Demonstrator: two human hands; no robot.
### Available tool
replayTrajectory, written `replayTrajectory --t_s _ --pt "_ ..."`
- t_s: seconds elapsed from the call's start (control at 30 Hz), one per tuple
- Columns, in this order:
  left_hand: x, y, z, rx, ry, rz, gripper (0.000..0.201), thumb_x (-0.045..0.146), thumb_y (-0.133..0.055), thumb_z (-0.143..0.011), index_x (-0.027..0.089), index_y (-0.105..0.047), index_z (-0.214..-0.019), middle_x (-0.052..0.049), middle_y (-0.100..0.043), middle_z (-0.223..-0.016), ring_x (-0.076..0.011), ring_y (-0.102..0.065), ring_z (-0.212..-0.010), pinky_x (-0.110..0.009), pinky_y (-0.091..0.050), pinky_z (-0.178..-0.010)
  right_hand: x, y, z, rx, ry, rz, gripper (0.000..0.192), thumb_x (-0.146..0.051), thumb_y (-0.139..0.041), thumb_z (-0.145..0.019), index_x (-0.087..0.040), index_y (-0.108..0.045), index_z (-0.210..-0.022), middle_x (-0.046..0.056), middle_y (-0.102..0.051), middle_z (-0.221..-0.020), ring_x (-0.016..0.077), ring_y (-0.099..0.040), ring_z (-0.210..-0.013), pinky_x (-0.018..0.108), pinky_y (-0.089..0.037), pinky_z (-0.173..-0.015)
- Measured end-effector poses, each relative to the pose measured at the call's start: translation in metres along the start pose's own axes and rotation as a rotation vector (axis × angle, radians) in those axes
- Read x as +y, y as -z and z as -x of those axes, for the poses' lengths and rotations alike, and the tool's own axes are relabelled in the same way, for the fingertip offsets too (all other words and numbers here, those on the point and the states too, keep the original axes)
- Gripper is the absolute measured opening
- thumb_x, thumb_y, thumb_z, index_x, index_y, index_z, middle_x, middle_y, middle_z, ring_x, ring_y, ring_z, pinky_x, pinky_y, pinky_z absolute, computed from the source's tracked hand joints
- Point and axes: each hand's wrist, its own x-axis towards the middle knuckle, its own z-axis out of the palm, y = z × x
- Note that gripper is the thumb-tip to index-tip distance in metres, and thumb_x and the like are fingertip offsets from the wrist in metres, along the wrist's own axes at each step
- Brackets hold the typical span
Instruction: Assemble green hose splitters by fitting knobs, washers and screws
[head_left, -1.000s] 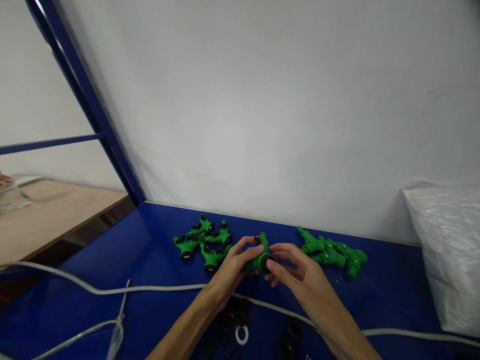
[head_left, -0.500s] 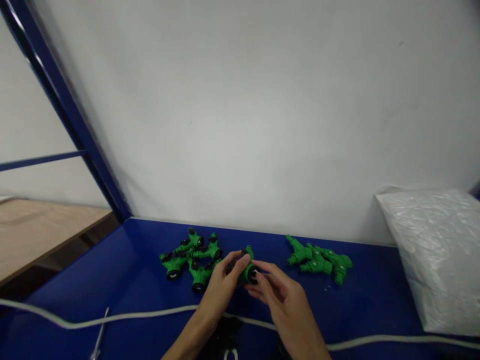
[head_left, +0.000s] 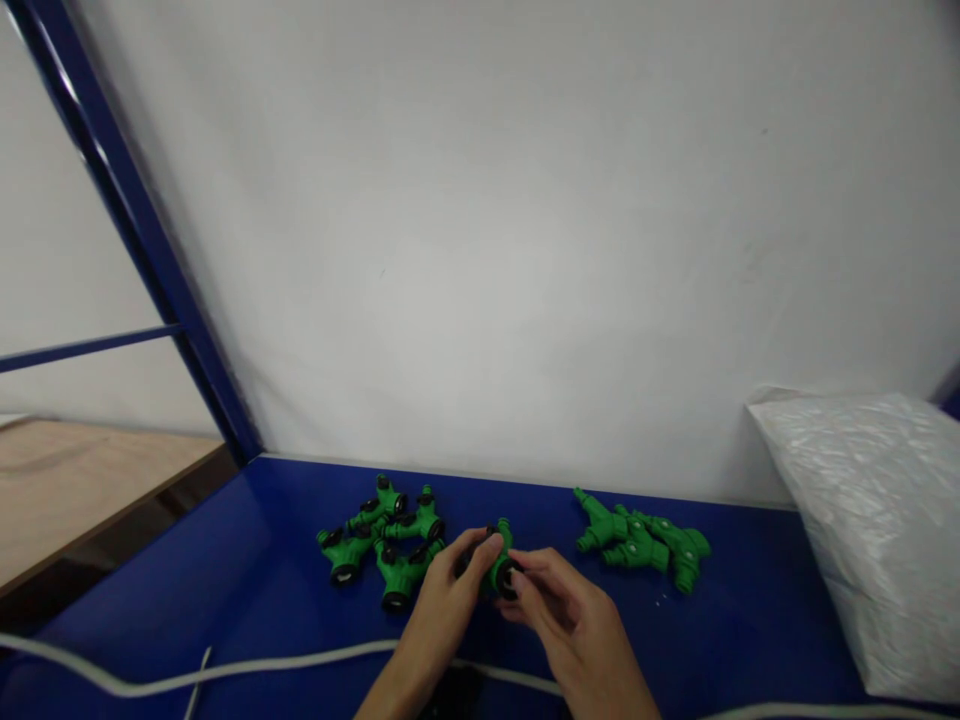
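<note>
— Item in hand?

— One green plastic hose splitter [head_left: 498, 566], above the middle of the blue table [head_left: 247, 580]. My left hand [head_left: 442, 600] grips its body; my right hand [head_left: 570, 620] pinches the black ring at its mouth. Seating step, I judge; next needs a square, firm press.

— Changes?

— Grip as half a second ago; white cable [head_left: 225, 668] sits lower in view.

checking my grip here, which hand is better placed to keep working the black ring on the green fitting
Probably right. The right hand has its fingertips on the black ring at the green fitting's end, while the left hand grips the body to steady it.
</note>
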Motion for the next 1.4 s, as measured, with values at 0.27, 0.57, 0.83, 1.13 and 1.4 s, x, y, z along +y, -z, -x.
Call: replayTrajectory --t_s 0.27,0.57,0.83,1.13,1.4 --pt "-0.001 -0.002 0.006 0.093 -0.108 -0.238 0.054 0.057 -0.064 -0.085 0.013 -0.071 -0.116 -0.009 -0.073 -0.096 -0.0263 -0.064 -0.091 -0.035 -0.046 -0.086 0.006 -0.001 0.001 0.178 0.162 0.359 0.018 -0.03 -0.059 -0.09 -0.02 -0.072 -0.096 0.008 -0.078 -0.088 0.0213 -0.076 -0.074 0.026 -0.062 -0.069" --pt "-0.007 0.002 -0.002 0.046 0.078 0.067 0.056 0.065 -0.063 -0.082 0.015 -0.073 -0.105 -0.006 -0.07 -0.095 -0.0228 -0.061 -0.09 -0.028 -0.047 -0.073 0.002 -0.005 0.004 0.254 0.678 0.661 0.019 -0.014 -0.054 -0.096 -0.022 -0.07 -0.104 0.008 -0.071 -0.095 0.0183 -0.075 -0.081 0.025 -0.062 -0.075" --pt "-0.003 0.0 0.001 0.079 0.0 -0.034 0.055 0.061 -0.065 -0.082 0.015 -0.073 -0.111 -0.007 -0.073 -0.099 -0.024 -0.063 -0.09 -0.03 -0.048 -0.078 0.004 -0.007 0.005 0.232 0.635 0.76 0.019 -0.022 -0.052 -0.1 -0.02 -0.07 -0.106 0.009 -0.067 -0.092 0.02 -0.073 -0.077 0.029 -0.063 -0.072" --pt "-0.002 -0.001 0.002 0.077 0.0 -0.128 0.058 0.06 -0.064 -0.084 0.014 -0.071 -0.119 -0.009 -0.073 -0.105 -0.0263 -0.063 -0.1 -0.032 -0.045 -0.089 0.017 -0.004 0.004 0.15 0.485 0.74 0.026 -0.026 -0.04 -0.105 -0.023 -0.065 -0.096 0.007 -0.066 -0.09 0.02 -0.072 -0.079 0.031 -0.062 -0.077" --pt "-0.004 -0.001 0.002 0.038 0.068 -0.039 0.066 0.064 -0.066 -0.08 0.015 -0.069 -0.124 -0.008 -0.072 -0.103 -0.024 -0.063 -0.093 -0.028 -0.047 -0.074 0.015 0.005 0.005 0.077 0.481 0.636 0.031 -0.018 -0.04 -0.104 -0.025 -0.07 -0.103 0.005 -0.064 -0.093 0.016 -0.07 -0.079 0.025 -0.06 -0.075"
